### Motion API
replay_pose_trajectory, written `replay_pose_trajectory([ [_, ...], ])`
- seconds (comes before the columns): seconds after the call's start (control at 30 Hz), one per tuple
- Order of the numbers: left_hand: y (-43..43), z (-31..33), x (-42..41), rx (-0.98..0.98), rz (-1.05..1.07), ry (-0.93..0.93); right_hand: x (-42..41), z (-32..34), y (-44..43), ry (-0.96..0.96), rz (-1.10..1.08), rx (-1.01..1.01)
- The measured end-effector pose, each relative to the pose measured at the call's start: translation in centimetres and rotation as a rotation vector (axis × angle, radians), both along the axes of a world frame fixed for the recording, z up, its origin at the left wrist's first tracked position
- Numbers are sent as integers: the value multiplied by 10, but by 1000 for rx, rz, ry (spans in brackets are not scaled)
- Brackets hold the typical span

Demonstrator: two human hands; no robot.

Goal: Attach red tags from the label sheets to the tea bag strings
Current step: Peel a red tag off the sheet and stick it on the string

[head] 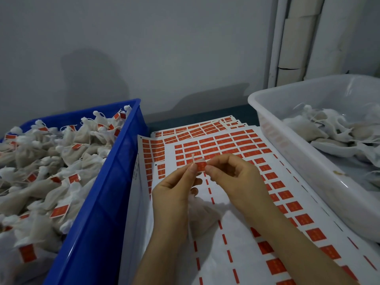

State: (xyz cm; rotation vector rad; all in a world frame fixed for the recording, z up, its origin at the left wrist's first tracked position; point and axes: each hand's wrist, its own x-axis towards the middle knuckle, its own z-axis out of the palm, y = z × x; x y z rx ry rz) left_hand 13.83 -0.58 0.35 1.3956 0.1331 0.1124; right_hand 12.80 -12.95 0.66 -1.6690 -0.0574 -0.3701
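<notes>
left hand (176, 190) pinches tag (201, 166) at frame centre | right hand (232, 177) pinches tag's other edge | string (193, 157) pokes above tag | sheets (236, 223) beneath

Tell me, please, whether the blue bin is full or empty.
Full: tagged tea bags heap up to the rim of the blue bin.

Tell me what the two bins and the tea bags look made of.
Blue bin: rigid moulded plastic, glossy, by the sheen on its rim. White bin: translucent plastic; faint red shows through its wall. Tea bags: probably thin white nonwoven or mesh fabric; they crumple softly and darker contents show through.
</notes>
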Motion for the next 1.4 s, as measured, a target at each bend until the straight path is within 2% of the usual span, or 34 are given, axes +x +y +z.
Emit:
replay_pose_trajectory([
  [0.63, 0, -2, 0, 20, 0, -15, 3, 0, 1, 13, -78, 64],
  [1.4, -1, -3, -1, 102, -17, -74, 4, -2, 0, 6, 4, 11],
])
